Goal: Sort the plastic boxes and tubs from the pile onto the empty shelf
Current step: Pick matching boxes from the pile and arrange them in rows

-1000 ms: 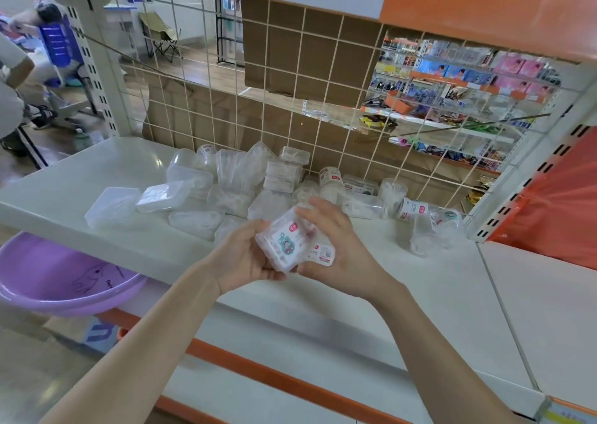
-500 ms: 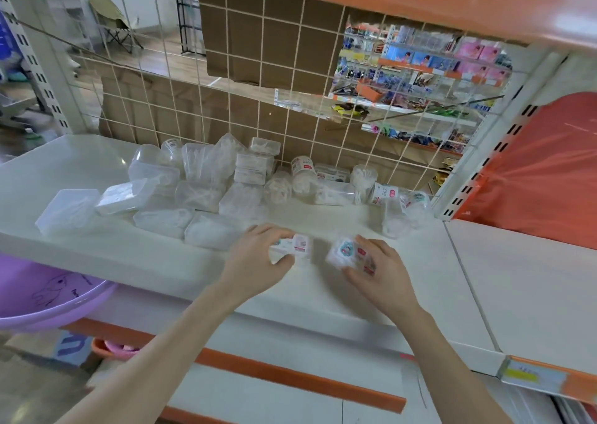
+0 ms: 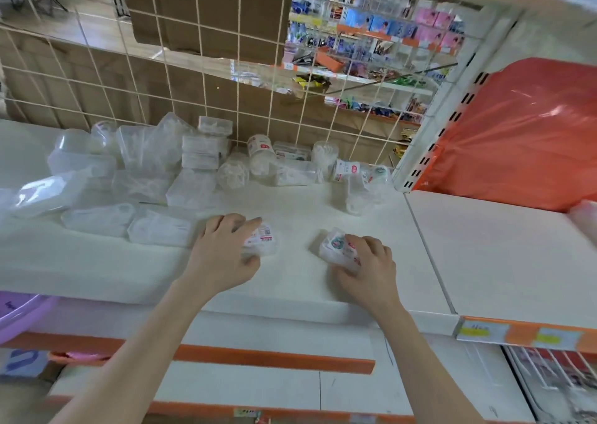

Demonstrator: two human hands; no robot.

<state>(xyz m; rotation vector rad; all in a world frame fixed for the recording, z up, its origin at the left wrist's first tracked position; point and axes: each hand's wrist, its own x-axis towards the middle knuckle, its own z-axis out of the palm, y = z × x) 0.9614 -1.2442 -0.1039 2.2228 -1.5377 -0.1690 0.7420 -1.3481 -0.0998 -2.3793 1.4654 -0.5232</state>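
Two small clear plastic boxes with printed labels rest on the white shelf, in front of the pile of translucent boxes and tubs. The left box lies just in front of the pile's near right corner; the left hand grips it, fingers curled over its top and thumb at its near side. The right box lies further right of the pile, apart from the left box; the right hand grips it likewise, fingers curled over the top, thumb on the near edge. Behind the pile stands a wire grid panel, against which its rearmost tubs lean. Right of the pile, beyond a perforated upright, an orange plastic bag sits on the neighbouring shelf board. Below and left of the pile, the rim of a purple basin shows under the shelf edge.
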